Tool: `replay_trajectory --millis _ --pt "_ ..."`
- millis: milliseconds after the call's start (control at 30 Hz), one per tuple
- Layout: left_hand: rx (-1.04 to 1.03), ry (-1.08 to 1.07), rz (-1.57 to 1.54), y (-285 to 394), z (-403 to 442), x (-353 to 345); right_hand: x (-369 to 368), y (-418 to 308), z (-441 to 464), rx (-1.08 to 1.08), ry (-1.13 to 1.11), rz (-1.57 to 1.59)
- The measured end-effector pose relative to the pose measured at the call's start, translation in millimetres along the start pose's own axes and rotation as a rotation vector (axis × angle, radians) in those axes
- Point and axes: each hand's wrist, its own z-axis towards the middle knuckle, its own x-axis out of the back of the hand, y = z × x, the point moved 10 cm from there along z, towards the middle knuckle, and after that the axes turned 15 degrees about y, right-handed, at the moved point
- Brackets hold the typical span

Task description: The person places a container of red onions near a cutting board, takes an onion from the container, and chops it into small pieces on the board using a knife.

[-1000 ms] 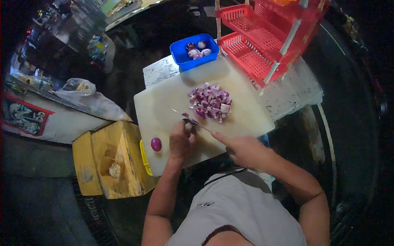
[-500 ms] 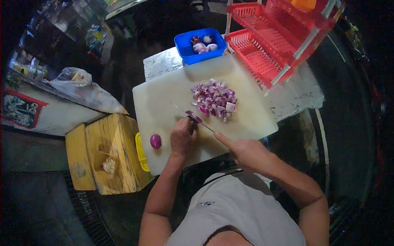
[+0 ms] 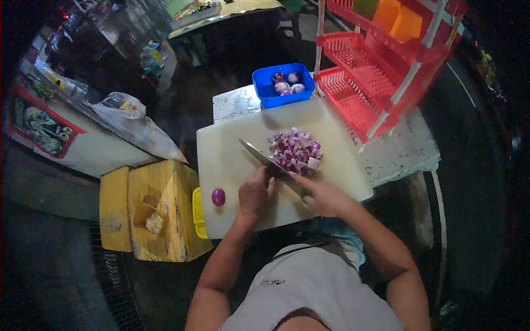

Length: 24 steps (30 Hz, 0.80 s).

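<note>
My right hand [image 3: 326, 197] is closed around the handle of a kitchen knife [image 3: 256, 151], its blade slanting up and left across the cutting board [image 3: 221, 149]. Close against the blade's near side is my left hand [image 3: 255, 193], fingers curled; whatever is under them is hidden. A pile of chopped red onion [image 3: 295, 151] lies just beyond the blade, right of centre. To the left of my left hand rests one peeled red onion [image 3: 218, 197], apart from it.
A blue basin [image 3: 284, 100] with several onions stands behind the board. At the right rises a red plastic rack [image 3: 353, 94] on the white worn tabletop [image 3: 403, 149]. Yellow boxes [image 3: 165, 187] and a yellow lid [image 3: 199, 212] flank the board's left side, near a plastic bag [image 3: 132, 124].
The view has shifted, so the board sits lower. The knife blade has turned to show its flat side above the board. The onion piece seen at my left fingertips is no longer visible.
</note>
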Motion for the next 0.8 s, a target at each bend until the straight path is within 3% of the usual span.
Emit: replay_trajectory --millis 167,233,367,467,500,533,567,633,700,733,800 --pt "-0.1 -0.159 0.151 4 8 -25 18 8 -11 -0.157 0.022 0.042" --pt "0.174 -0.091 -0.007 -4 13 -15 29 0 -11 -0.072 0.144 0.096" --pt "0.089 0.129 -0.065 -33 17 24 26 -10 -15 -0.091 0.077 0.104" --pt "0.059 0.187 0.022 -45 10 52 7 -17 -12 0.097 0.07 0.201" --pt "0.309 0.062 0.018 -45 6 57 2 -13 -11 0.088 0.056 0.19" --pt "0.313 0.075 0.022 -44 3 64 -1 -11 -9 0.08 0.041 0.179" --pt "0.278 0.056 -0.009 -39 -2 66 1 -14 -7 0.091 0.036 0.177" --pt "0.244 0.041 -0.043 -42 -15 69 11 3 -5 -0.111 0.058 0.064" --pt "-0.189 0.316 0.258 -24 -23 96 15 6 -4 -0.154 0.053 0.073" --pt "-0.184 0.33 0.256 -22 -20 109 16 9 -5 -0.198 0.045 0.087" --pt "0.221 0.229 0.233 -64 -22 133 19 5 -6 -0.159 0.077 0.103"
